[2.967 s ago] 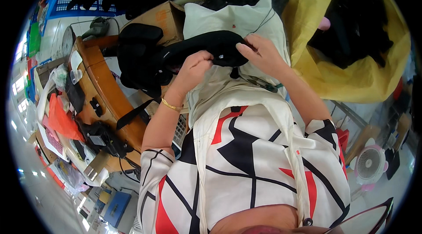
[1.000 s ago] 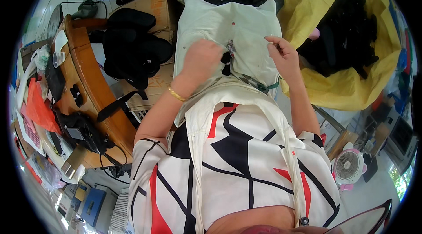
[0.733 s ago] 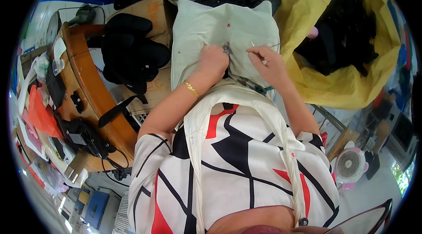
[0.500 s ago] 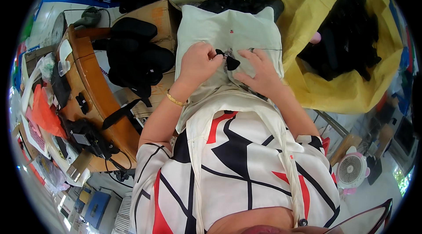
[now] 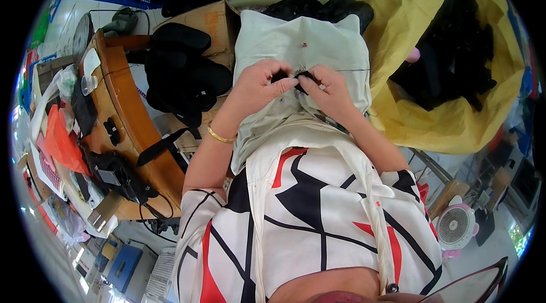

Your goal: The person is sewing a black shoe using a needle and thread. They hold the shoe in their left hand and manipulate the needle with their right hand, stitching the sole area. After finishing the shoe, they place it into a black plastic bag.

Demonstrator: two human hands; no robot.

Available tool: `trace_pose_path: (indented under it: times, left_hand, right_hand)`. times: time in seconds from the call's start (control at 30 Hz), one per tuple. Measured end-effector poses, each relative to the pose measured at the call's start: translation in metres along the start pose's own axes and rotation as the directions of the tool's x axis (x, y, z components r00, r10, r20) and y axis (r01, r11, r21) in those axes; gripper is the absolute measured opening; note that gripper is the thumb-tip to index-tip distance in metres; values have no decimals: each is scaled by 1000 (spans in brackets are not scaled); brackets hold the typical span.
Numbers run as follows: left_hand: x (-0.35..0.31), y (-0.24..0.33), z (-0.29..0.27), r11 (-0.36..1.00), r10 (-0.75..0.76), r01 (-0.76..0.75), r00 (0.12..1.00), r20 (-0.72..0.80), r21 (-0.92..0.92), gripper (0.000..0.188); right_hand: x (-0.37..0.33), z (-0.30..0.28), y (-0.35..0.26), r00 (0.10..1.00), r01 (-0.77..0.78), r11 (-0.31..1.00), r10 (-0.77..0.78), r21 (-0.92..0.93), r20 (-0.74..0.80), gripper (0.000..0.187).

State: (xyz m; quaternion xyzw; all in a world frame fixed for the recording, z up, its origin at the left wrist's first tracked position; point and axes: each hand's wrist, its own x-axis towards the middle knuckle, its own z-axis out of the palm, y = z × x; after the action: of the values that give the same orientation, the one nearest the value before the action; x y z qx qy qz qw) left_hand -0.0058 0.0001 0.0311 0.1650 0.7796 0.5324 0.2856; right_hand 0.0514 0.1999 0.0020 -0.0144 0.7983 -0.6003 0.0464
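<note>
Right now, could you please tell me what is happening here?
Someone's left hand and right hand pinch a small black piece, close together over a pale cloth. What seems a dark thread runs rightward beside the right hand. An open yellow sack on the right holds black items; on the left, a black pile sits by a cardboard box.

The large black piece (image 5: pixel 212 81) held over the white cloth (image 5: pixel 307 33) three seconds ago now rests at ten o'clock on the dark pile (image 5: pixel 170 75). Half a second ago the right hand (image 5: pixel 330 89) was spread at three o'clock from the left hand (image 5: pixel 256 87); it has closed in, and both now pinch the small black piece (image 5: pixel 302 85).
</note>
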Motion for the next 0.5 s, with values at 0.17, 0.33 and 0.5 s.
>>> trace_pose_path:
  times: [0.17, 0.33, 0.5]
  left_hand:
    - [-2, -3, 4, 979, -111, 128, 987, 115, -158, 21]
    - [-5, -8, 10, 996, 87, -87, 996, -6, 0, 18]
    - [-11, 4, 5, 877, 374, -342, 927, -35, 337, 23]
  right_hand:
    - [-7, -5, -1, 984, 166, 982, -170, -86, -51, 9]
    - [-10, -14, -10, 996, 51, 998, -49, 27, -69, 9]
    - [-2, -46, -17, 970, -220, 933, 177, 286, 169, 12]
